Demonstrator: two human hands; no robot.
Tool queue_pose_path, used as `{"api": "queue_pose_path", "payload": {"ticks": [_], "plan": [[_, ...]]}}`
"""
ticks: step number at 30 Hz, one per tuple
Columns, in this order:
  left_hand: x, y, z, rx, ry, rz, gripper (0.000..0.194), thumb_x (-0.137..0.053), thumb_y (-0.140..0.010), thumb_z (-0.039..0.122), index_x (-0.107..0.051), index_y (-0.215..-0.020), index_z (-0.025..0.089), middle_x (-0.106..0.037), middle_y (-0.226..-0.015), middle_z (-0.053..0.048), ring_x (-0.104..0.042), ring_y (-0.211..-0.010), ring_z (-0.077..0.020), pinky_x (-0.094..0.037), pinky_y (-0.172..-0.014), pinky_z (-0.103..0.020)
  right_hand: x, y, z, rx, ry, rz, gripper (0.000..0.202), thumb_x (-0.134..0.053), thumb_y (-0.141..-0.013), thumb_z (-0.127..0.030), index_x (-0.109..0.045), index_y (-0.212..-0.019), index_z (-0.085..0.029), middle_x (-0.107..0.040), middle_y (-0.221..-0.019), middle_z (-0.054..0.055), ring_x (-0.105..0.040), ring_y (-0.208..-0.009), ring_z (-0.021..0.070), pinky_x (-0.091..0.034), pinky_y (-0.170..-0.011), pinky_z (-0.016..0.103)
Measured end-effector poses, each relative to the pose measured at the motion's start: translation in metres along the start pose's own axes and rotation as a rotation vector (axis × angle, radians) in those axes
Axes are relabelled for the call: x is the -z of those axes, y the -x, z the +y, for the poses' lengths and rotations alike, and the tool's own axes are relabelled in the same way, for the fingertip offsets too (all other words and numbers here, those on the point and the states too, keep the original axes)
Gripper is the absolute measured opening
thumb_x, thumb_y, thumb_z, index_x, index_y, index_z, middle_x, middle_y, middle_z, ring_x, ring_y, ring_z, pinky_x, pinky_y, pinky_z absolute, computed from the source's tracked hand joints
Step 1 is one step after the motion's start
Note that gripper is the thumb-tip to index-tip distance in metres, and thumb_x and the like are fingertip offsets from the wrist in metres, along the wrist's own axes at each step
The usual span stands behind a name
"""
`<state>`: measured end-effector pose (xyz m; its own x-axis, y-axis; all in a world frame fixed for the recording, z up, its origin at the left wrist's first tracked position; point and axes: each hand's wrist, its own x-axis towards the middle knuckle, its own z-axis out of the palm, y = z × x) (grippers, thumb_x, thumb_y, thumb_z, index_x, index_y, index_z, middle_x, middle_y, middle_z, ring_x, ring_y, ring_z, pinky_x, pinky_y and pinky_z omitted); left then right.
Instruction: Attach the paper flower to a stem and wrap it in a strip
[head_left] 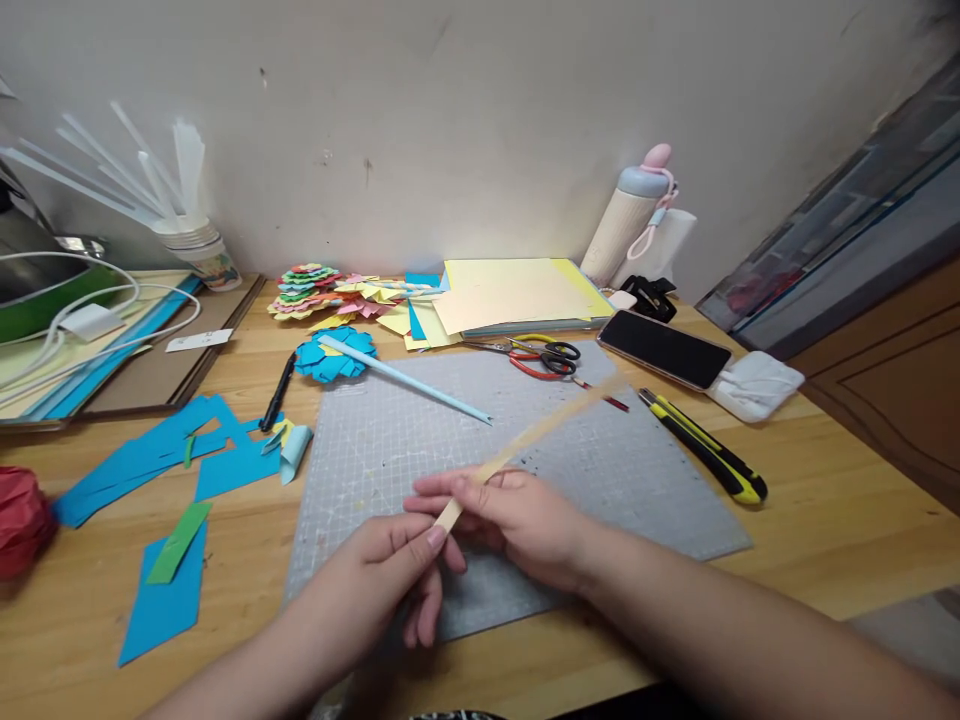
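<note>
A narrow pale-yellow paper strip (517, 442) runs slantwise between my hands, its far end blurred. My left hand (401, 565) pinches the near end between thumb and fingers. Farther along, the thumb of my right hand (517, 515) presses the strip against the fingers. Both hands are over the grey cutting mat (600, 500). Beyond them on the mat lies a rolled light-blue paper stick (427, 390), one end resting on a blue paper flower (324, 358). Two pairs of scissors (544, 360) lie at the mat's back edge.
A utility knife (705, 448), a phone (664, 349) and a white case (756, 385) are at the right. Blue paper pieces (161, 600) and a black pen (277, 393) lie left. Behind are paper sheets (521, 290), layered paper flowers (304, 293) and a bottle (626, 220).
</note>
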<state>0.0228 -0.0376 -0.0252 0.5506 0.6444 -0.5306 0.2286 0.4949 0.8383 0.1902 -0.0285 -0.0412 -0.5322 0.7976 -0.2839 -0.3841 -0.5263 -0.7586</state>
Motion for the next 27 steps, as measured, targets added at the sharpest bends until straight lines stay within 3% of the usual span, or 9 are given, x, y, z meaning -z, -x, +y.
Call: {"api": "queue_pose_path", "payload": {"ticks": [3,11,16,19,21,24,27], "plan": [[0.002,0.001,0.001,0.025,-0.033,0.0,0.042,-0.048,-0.079,0.059,-0.059,-0.074,0.019,-0.055,-0.04,0.003,-0.04,-0.035,-0.009,-0.032,-0.043,-0.022,0.016,0.001,-0.015,-0.017,-0.073,0.063,0.027,-0.059,-0.089,-0.033,-0.07,-0.103,-0.014,-0.074,-0.101,0.012,-0.068,-0.098,0.0201,-0.046,-0.097,0.039],[0.008,0.003,0.004,0.047,-0.046,0.015,0.039,-0.05,-0.081,0.056,-0.063,-0.078,0.019,-0.058,-0.042,0.004,-0.045,-0.038,-0.0091,-0.032,-0.046,-0.022,0.051,0.003,-0.06,0.094,-0.001,0.231,0.034,-0.035,-0.098,-0.017,-0.069,-0.098,-0.009,-0.076,-0.093,0.013,-0.072,-0.091,0.0198,-0.055,-0.086,0.033],[0.02,0.006,0.015,0.032,-0.103,0.088,0.038,-0.053,-0.081,0.053,-0.068,-0.085,0.018,-0.064,-0.049,0.001,-0.051,-0.045,-0.0106,-0.034,-0.051,-0.024,0.074,0.006,-0.083,0.221,-0.047,0.45,0.035,-0.034,-0.098,-0.014,-0.068,-0.094,-0.01,-0.076,-0.088,0.011,-0.073,-0.082,0.0167,-0.059,-0.076,0.027],[0.029,0.006,0.02,-0.025,-0.153,0.227,0.039,-0.055,-0.08,0.054,-0.071,-0.088,0.019,-0.07,-0.062,-0.004,-0.056,-0.051,-0.0136,-0.035,-0.052,-0.026,0.085,0.009,-0.094,0.288,-0.078,0.539,0.035,-0.033,-0.098,-0.014,-0.067,-0.091,-0.01,-0.076,-0.087,0.01,-0.073,-0.08,0.0161,-0.06,-0.071,0.026],[0.033,0.006,0.021,-0.096,-0.209,0.392,0.037,-0.059,-0.078,0.054,-0.074,-0.085,0.02,-0.072,-0.071,-0.006,-0.058,-0.059,-0.0159,-0.037,-0.055,-0.027,0.088,0.01,-0.097,0.326,-0.088,0.583,0.034,-0.033,-0.098,-0.015,-0.066,-0.089,-0.011,-0.076,-0.087,0.01,-0.073,-0.082,0.0166,-0.06,-0.072,0.028],[0.036,0.006,0.02,-0.235,-0.247,0.658,0.027,-0.068,-0.072,0.049,-0.075,-0.076,0.023,-0.069,-0.074,-0.003,-0.054,-0.069,-0.0162,-0.039,-0.062,-0.027,0.088,0.009,-0.097,0.366,-0.071,0.637,0.031,-0.034,-0.096,-0.015,-0.065,-0.09,-0.012,-0.075,-0.088,0.01,-0.071,-0.086,0.0171,-0.059,-0.078,0.03],[0.037,0.005,0.017,-0.32,-0.159,0.778,0.024,-0.071,-0.07,0.047,-0.07,-0.069,0.023,-0.062,-0.069,0.001,-0.05,-0.066,-0.0142,-0.037,-0.062,-0.026,0.088,0.005,-0.092,0.457,0.017,0.674,0.026,-0.035,-0.096,-0.025,-0.06,-0.099,-0.016,-0.07,-0.106,0.011,-0.066,-0.102,0.0192,-0.054,-0.089,0.034]]}}
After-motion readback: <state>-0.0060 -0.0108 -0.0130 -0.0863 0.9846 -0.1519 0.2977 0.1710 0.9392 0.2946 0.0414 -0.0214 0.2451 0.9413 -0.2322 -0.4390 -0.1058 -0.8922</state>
